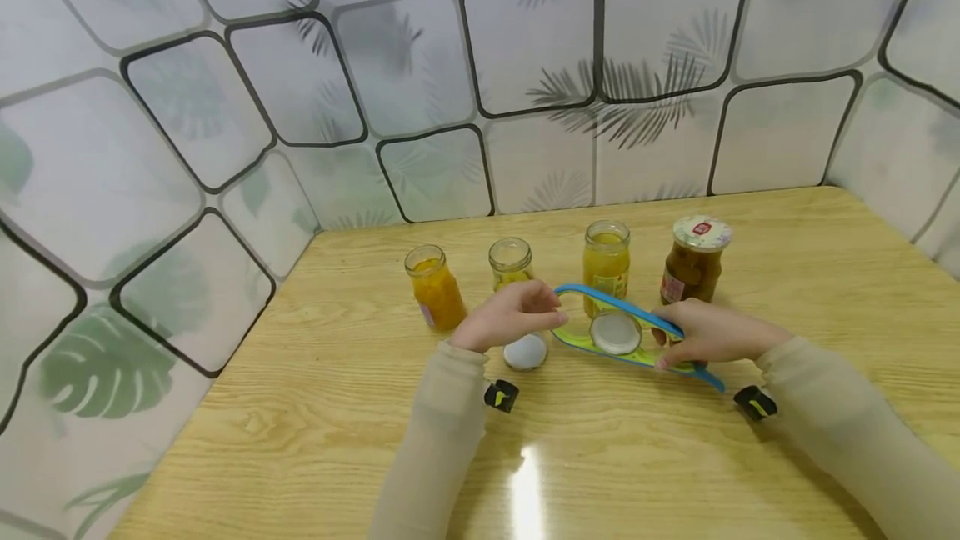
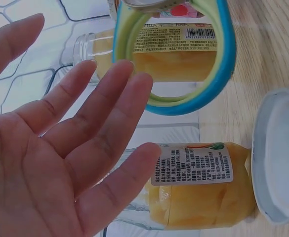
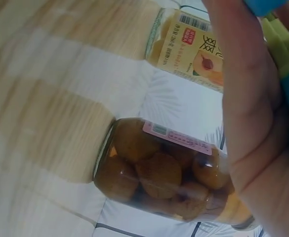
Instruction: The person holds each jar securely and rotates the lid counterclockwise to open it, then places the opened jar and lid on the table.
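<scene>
My right hand (image 1: 701, 332) grips the handles of a blue and green jar opener (image 1: 622, 300). A metal lid (image 1: 615, 332) shows pale side up within its loop; whether the loop clamps it I cannot tell. Near the loop's left end is my left hand (image 1: 513, 317), its fingers extended and spread in the left wrist view, holding nothing. Behind the opener stands an uncapped jar of yellow fruit (image 1: 606, 261). Another uncapped jar (image 1: 512, 259) is partly hidden by the left hand, with a white lid (image 1: 525, 352) lying in front of it.
An uncapped jar of orange fruit (image 1: 437, 290) stands on the left. At the right, a jar of dark round fruit (image 1: 692, 273) wears its patterned lid (image 1: 702, 233). All rest on a wooden table (image 1: 322, 407), with patterned wall covering (image 1: 420, 48) behind.
</scene>
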`<state>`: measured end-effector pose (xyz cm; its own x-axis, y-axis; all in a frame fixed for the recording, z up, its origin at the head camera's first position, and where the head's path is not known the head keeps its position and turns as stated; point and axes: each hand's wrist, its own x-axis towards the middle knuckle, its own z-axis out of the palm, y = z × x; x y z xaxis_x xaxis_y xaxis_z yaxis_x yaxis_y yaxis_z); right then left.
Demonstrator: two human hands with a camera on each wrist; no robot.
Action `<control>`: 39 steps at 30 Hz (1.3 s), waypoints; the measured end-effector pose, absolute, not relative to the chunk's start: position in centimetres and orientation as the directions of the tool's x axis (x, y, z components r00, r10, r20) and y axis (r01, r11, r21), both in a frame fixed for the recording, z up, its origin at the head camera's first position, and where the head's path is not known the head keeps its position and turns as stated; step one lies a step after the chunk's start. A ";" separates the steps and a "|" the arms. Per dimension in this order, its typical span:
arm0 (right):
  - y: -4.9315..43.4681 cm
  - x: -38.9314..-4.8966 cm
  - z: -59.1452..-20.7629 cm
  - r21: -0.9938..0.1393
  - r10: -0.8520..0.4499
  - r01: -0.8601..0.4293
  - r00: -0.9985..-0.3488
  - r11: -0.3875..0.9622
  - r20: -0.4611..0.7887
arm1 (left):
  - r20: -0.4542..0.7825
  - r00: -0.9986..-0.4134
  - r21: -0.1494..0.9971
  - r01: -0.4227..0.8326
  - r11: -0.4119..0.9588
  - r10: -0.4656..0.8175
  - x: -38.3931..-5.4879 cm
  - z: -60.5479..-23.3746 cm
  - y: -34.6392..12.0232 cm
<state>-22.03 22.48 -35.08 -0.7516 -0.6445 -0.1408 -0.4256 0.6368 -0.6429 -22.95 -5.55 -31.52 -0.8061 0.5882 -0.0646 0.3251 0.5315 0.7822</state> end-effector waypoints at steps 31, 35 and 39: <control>22.4 -22.5 -35.9 -0.702 -0.711 -0.457 -0.697 0.546 -0.099 | -0.097 -0.788 0.786 0.315 0.533 0.608 -23.2 -31.7 -5.5; 22.5 -22.5 -36.0 -0.747 -0.710 -0.394 -0.689 0.535 -0.145 | -0.091 -0.791 0.784 0.318 0.533 0.605 -23.2 -31.8 -5.5; 22.7 -22.4 -36.0 -0.781 -0.699 -0.332 -0.693 0.529 -0.179 | -0.088 -0.793 0.785 0.317 0.532 0.602 -23.1 -31.8 -5.5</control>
<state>-22.44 22.72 -35.97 -0.6925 -0.6989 -0.1790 -0.3324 0.5293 -0.7806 -23.14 -5.48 -31.81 -0.7934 0.6024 -0.0881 0.3171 0.5324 0.7849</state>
